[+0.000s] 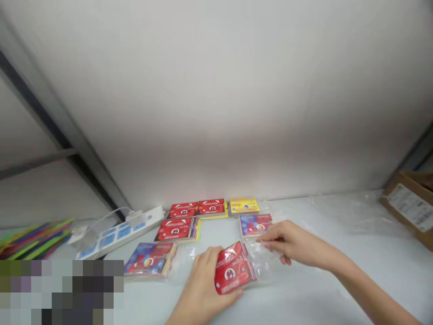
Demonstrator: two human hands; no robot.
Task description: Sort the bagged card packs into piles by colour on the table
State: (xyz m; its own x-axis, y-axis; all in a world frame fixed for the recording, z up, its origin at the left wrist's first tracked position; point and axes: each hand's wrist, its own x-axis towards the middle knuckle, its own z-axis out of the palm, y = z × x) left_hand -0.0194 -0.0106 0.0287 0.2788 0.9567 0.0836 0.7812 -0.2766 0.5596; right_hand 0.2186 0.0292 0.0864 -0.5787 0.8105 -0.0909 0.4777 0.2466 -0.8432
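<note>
Near the front of the table, my left hand (206,282) is wrapped round a tilted stack of red cards (233,271). A clear plastic bag (262,262) extends from the right side of this stack. My right hand (282,241) pinches the bag's edge between thumb and fingers. Just behind my right hand lies a blue and red card stack (253,224). Further back sit a yellow card stack (244,206) and red card stacks (211,207). Another blue and red stack (149,259) lies left of my left hand.
A white power strip (122,231) with a plugged-in adapter lies at the left, beside colourful strips (37,239). At the right edge stands a cardboard box (411,207). Clear plastic (358,212) lies along the back right, below a pale wall.
</note>
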